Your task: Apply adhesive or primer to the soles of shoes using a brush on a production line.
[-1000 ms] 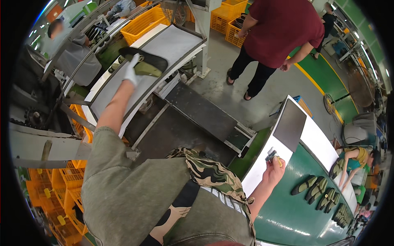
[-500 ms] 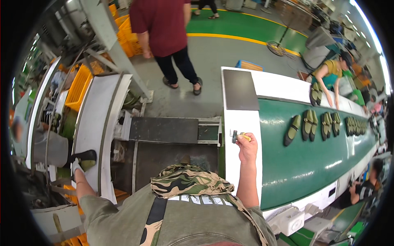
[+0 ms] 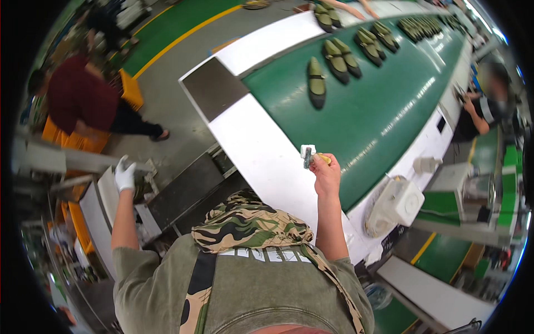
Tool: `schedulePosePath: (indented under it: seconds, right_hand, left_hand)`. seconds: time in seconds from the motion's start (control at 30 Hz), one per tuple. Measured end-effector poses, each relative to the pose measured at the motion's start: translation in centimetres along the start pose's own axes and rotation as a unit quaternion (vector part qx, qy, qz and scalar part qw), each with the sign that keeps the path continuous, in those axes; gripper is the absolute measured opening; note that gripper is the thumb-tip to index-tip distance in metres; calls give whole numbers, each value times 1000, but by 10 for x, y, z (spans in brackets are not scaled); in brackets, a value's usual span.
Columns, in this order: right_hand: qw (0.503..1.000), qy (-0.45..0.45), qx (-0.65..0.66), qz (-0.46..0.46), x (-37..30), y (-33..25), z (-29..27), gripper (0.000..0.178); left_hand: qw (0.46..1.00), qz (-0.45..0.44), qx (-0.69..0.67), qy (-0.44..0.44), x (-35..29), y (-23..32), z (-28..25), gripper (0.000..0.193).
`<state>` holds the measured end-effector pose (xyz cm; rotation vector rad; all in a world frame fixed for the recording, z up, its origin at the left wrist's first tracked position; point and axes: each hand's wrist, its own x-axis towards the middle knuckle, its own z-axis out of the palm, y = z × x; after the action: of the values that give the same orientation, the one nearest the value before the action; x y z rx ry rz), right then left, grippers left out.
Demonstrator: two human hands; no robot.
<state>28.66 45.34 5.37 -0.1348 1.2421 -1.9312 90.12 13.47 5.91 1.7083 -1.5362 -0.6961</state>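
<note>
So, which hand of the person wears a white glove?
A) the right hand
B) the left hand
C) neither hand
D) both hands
B: the left hand, raised out to the person's left near the grey machine bed, is covered by a white glove, while the right hand is bare and holds a small tool over the white table edge.

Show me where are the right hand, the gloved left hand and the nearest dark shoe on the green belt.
right hand [image 3: 327,173], head view, on the knuckles.
left hand [image 3: 124,176], head view, on the white glove's back.
dark shoe [image 3: 316,83], head view, on its middle.
</note>
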Motion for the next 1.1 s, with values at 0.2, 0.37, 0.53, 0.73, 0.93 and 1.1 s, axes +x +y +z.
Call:
schedulePosePath:
  seconds: [0.2,0.37,0.53,0.73,0.93,1.1]
  right_hand:
    - [989,142,3,-34,-21,-16,-46,18]
    - [958,279,18,-64,-42,-24,-64,18]
    - [914,399,31,-69,-61,-13,-64,14]
    - [870,489,35,-44,-72,-4,-40,13]
    - [890,453,-12,-46,-47,-21,-17,14]
    - [904,407,-89,-90,-21,-43,-20,13]
  left_hand:
    - [876,252,222,-347,21,222,320,60]
    - [583,623,287,-436,-16,363,510,68]
    - [389,802,292,-345,-31,402,666,68]
    - [291,788,402,-365,-42,428,741,59]
    - [384,652,448,-477,-15,434,731,51]
    - [681,389,237,-572,25,470,664,60]
